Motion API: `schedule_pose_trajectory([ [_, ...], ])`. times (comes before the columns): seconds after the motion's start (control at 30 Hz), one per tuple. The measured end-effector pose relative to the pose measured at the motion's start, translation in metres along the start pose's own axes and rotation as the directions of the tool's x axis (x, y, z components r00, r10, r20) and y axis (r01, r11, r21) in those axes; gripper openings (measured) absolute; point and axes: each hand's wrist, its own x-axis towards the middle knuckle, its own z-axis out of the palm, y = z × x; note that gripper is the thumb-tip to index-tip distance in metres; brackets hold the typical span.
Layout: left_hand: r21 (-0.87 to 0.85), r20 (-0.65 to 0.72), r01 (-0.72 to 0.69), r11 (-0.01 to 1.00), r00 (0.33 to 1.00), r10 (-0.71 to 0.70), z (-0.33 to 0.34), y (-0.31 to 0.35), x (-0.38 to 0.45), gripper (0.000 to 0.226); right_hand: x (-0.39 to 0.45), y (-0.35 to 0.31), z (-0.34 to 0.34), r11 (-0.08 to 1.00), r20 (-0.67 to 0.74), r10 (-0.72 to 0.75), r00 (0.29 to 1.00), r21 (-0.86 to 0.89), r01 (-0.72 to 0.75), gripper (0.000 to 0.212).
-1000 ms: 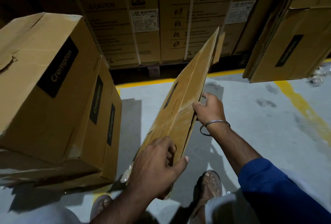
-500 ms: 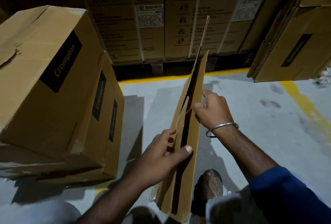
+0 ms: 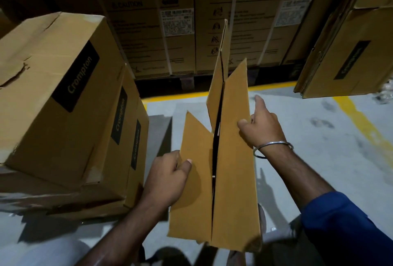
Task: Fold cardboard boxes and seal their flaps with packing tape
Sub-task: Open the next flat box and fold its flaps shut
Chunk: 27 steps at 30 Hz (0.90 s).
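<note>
Head view, flat box (image 3: 231,159) between left hand (image 3: 168,180), right hand (image 3: 262,126)

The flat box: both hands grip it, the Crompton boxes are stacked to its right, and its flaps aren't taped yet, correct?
Not quite. The head view shows the stacked Crompton boxes to the left of the flat box, not the right. The rest holds: left hand and right hand both grip it, and no tape shows on its flaps.

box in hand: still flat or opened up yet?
Barely opened. The cardboard box shows only a narrow dark slit between its panels, flaps loose and unfolded. The left hand grips one panel edge, the right hand the other.
</note>
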Motion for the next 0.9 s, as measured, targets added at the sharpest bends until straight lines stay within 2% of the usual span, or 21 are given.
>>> schedule_pose_trajectory([
  [0.1, 0.002, -0.016, -0.051, 0.999, 0.999, 0.051, 0.004, 0.001, -0.006, 0.022, 0.001, 0.004, 0.0, 0.984, 0.157, 0.162, 0.974, 0.045, -0.171, 0.041],
  [0.2, -0.032, -0.018, -0.056, 0.998, 0.998, 0.056, 0.004, 0.002, -0.009, 0.019, 0.005, 0.009, -0.005, 0.977, 0.163, 0.173, 0.971, 0.101, -0.19, 0.012],
  [0.33, -0.221, -0.027, 0.045, 0.974, 0.998, -0.053, -0.012, 0.001, -0.01, 0.019, 0.014, 0.016, -0.024, 0.976, 0.095, 0.186, 0.978, 0.094, -0.195, 0.02],
  [0.5, -0.283, -0.085, 0.149, 0.948, 0.98, -0.179, -0.046, -0.004, -0.027, 0.018, 0.021, 0.036, -0.051, 0.966, -0.01, 0.255, 0.967, 0.049, -0.254, 0.023],
  [0.63, -0.31, 0.041, 0.276, 0.91, 0.96, -0.277, -0.073, -0.012, -0.048, 0.026, 0.021, 0.046, -0.067, 0.962, -0.135, 0.271, 0.953, 0.006, -0.273, 0.032],
  [0.73, -0.235, 0.265, 0.428, 0.873, 0.892, -0.366, -0.085, -0.012, -0.058, 0.043, 0.022, 0.046, -0.066, 0.96, -0.166, 0.269, 0.949, -0.029, -0.277, 0.031],
  [0.8, -0.084, 0.35, 0.449, 0.889, 0.849, -0.396, -0.089, -0.014, -0.057, 0.055, 0.022, 0.044, -0.065, 0.96, -0.148, 0.259, 0.954, -0.066, -0.271, 0.025],
  [0.9, 0.171, 0.278, 0.364, 0.916, 0.873, -0.399, -0.092, -0.015, -0.051, 0.072, 0.023, 0.044, -0.066, 0.962, -0.133, 0.255, 0.958, -0.068, -0.266, 0.016],
])
